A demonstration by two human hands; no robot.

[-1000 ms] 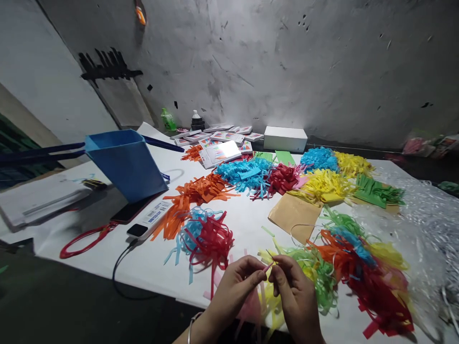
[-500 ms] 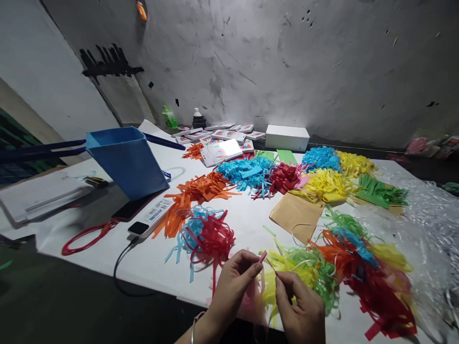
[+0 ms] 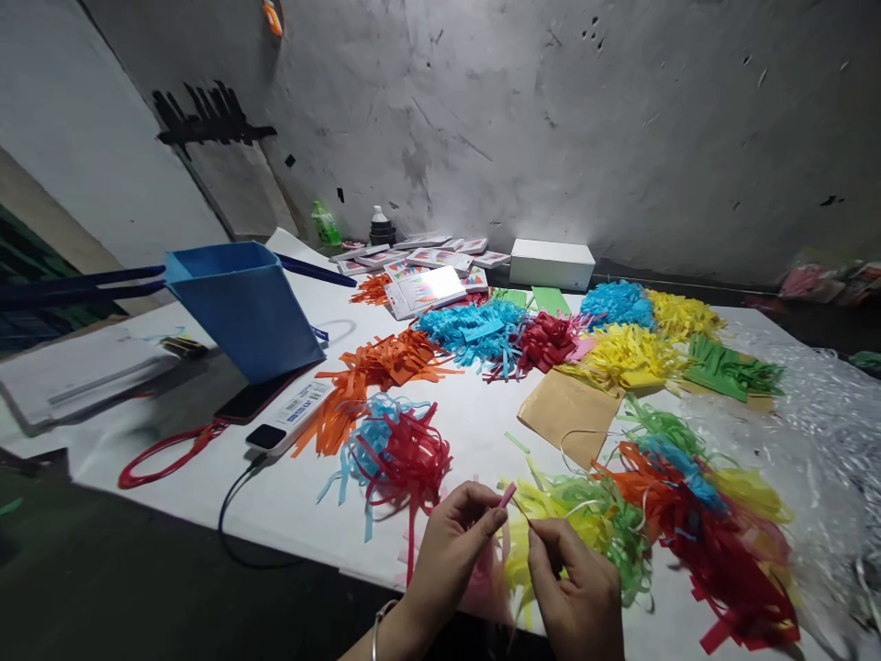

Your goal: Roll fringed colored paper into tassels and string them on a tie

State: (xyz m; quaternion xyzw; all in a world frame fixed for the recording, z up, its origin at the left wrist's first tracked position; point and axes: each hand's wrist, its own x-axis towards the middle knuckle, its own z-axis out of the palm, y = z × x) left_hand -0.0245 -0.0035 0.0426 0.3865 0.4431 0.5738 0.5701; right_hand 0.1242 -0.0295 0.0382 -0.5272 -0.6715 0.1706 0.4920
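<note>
While the left hand (image 3: 455, 543) pinches a pink strip (image 3: 507, 495), the right hand (image 3: 576, 586) grips a thin wire (image 3: 523, 513) near it, above yellow streamers (image 3: 547, 503).

- Table cover (image 3: 482, 413): smooth, matt, paper-like.
- Pink roll (image 3: 507, 496): matt, papery.
- Red streamers (image 3: 417, 459) toward the near edge: papery, faint sheen.
- Plastic wrap (image 3: 791, 477) along the right edge: glossy, crinkled.
- Flat box (image 3: 427, 292) toward the far edge: glossy card.
- Bangle (image 3: 375, 633): shiny metal.

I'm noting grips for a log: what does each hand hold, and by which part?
Left hand: a pink strip, pinched just below its upper tip. Right hand: a thin strand, pinched at its lower visible end.
</note>
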